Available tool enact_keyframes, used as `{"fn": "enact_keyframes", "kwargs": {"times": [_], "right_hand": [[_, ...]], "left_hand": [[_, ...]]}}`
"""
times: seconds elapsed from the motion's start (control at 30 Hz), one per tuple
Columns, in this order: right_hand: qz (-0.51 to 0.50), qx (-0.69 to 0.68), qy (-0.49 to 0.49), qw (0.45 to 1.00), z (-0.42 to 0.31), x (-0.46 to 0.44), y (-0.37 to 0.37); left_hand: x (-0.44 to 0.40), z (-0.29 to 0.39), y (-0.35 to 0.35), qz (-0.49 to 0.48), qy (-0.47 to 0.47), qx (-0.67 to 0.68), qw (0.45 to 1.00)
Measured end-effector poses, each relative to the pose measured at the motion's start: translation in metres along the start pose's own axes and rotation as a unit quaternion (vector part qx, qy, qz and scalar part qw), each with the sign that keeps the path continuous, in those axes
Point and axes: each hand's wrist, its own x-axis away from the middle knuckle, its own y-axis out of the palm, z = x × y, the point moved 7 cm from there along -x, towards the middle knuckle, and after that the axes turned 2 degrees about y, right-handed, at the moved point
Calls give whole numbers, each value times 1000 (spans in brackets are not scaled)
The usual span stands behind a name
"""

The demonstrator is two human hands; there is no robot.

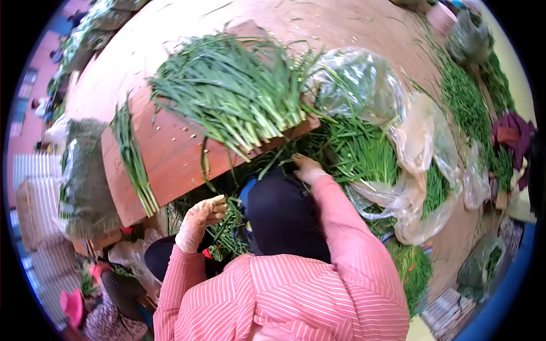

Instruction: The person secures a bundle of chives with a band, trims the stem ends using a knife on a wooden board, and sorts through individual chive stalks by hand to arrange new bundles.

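Observation:
My left hand [202, 220], in a pale thin glove, is beside the near edge of the reddish wooden board [162, 145]. Its fingers are bent together; what they hold, if anything, is too small to make out. Past my knee, my right hand [307, 169] reaches among loose green leaves under the board's near edge. Its fingers are curled, and their tips are partly hidden. A large pile of garlic chives [227, 91] lies across the board, pale stalk ends toward me. A small separate bunch of chives [133, 162] rests at the board's left end.
At right, an open clear plastic bag [418, 133] lies around more greens [367, 150]. Cut greens [227, 230] lie by my legs. A packed bag of greens [88, 176] stands left, with another person [116, 307] seated below it. Long greens [463, 94] line the right side.

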Motion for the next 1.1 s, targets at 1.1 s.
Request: {"fn": "enact_keyframes", "kwargs": {"times": [1.1], "right_hand": [[121,325,69,936,-248,35,-139]], "left_hand": [[34,44,-59,75,215,122,966]]}}
